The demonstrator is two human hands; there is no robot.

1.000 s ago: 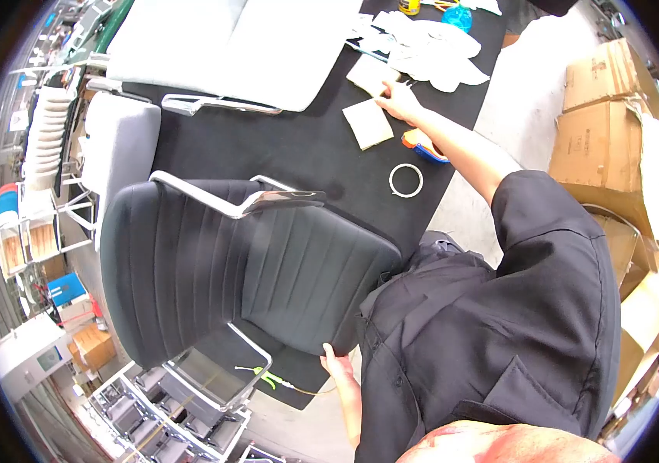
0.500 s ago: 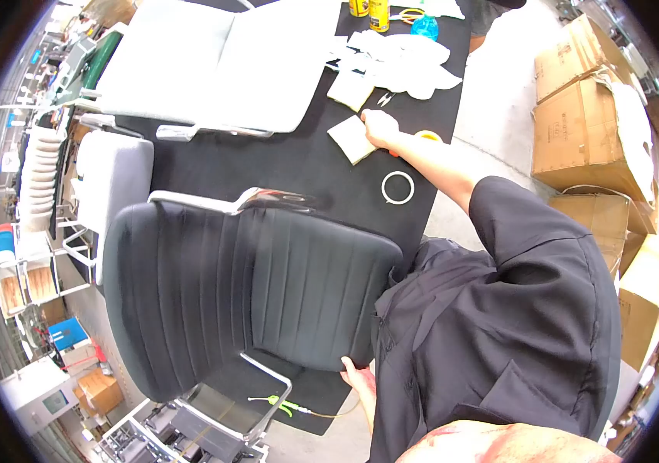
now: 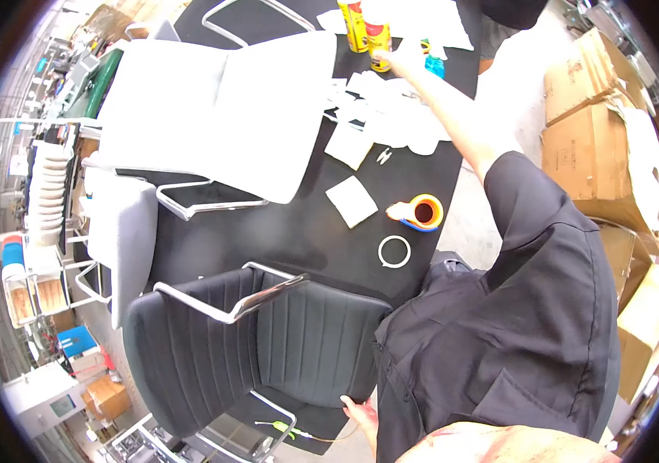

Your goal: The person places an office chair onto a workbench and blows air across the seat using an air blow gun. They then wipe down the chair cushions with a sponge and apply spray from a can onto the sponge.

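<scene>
My right hand (image 3: 393, 60) reaches to the far part of the black-covered table and closes around a yellow spray can (image 3: 378, 38). Another yellow can (image 3: 354, 29) stands beside it. My left hand (image 3: 359, 411) grips the near edge of a black ribbed office chair (image 3: 310, 347), its thumb on top and the other fingers hidden. The chair lies on the table, metal armrest (image 3: 264, 297) up. A pale square pad (image 3: 351, 202) lies flat, with a second pad (image 3: 348, 147) beyond it.
A light grey chair (image 3: 214, 108) lies across the table. Near me are an orange tape roll (image 3: 427, 212) and a white ring (image 3: 394, 251). White cloths (image 3: 395, 108) are heaped by the cans. A green air gun (image 3: 283, 427) lies below the chair. Cardboard boxes (image 3: 592, 147) stand at right.
My right hand has left the near pad lying on the table and moved farther out to the yellow can. My left hand stays on the chair. The view has shifted, and the chair appears lower.
</scene>
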